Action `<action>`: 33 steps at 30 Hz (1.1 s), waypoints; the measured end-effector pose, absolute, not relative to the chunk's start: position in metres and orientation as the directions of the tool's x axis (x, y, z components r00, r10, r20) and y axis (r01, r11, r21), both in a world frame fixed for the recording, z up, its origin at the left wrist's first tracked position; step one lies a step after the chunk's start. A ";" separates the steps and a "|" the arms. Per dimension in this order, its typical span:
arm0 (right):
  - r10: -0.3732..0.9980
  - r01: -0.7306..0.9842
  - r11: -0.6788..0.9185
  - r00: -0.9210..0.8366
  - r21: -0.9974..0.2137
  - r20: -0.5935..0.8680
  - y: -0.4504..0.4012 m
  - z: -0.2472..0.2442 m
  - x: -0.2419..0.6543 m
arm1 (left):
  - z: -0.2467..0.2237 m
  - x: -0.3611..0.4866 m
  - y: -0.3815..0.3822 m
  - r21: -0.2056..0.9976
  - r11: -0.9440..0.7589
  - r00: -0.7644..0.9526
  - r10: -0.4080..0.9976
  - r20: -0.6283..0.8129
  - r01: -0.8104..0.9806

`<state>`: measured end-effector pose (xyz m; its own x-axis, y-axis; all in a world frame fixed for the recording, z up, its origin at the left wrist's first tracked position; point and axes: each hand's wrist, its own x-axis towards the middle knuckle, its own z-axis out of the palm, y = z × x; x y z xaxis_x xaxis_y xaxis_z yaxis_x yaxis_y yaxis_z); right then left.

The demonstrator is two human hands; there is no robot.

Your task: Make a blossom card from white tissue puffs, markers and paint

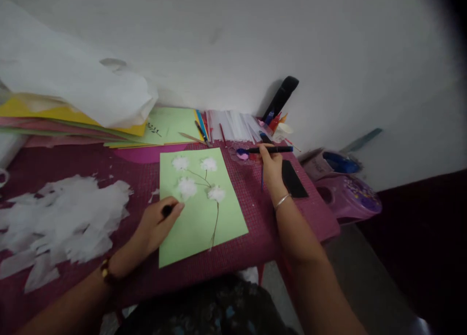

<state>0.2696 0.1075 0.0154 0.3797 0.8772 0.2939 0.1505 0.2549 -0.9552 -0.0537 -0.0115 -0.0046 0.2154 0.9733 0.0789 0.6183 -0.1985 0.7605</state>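
A light green sheet of paper [193, 228] lies in front of me. It bears fluffy white flowers [187, 187] and thin brown stems [215, 225]. At its left edge, my left hand [158, 220] is closed around a small black round-ended thing [167, 211], possibly a pen cap. My right hand [272, 168] grips a black marker pen [275, 149] lying nearly level, to the right of the sheet. The pen's left end reaches over a clear palette [248, 157] with pink and dark blue patches; whether they touch is unclear.
Torn white tissue pieces [65, 218] heap up on the left of the maroon table [142, 272]. Coloured paper [73, 114] is stacked behind them. White strips [233, 123], pencils [193, 137] and a black case [280, 97] stand along the wall. Pink containers [346, 199] sit beyond the right edge.
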 end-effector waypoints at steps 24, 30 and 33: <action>0.840 0.078 0.308 0.445 -0.948 0.310 0.064 0.040 0.284 | -0.011 -0.069 0.016 0.604 -0.305 0.284 0.950 0.133 0.737; 0.796 0.215 0.366 0.431 -0.905 0.424 0.055 0.055 0.288 | -0.015 -0.061 0.007 0.586 -0.336 0.364 0.928 0.074 0.737; 0.771 0.311 0.425 0.368 -0.850 0.520 0.067 0.071 0.293 | -0.014 -0.054 0.010 0.520 -0.393 0.449 0.893 0.020 0.758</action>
<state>0.2929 0.0672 0.0709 0.3677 0.7710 0.5199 0.3109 0.4250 -0.8501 -0.0542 0.0102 -0.0139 0.4492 0.8932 0.0195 0.7583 -0.3927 0.5203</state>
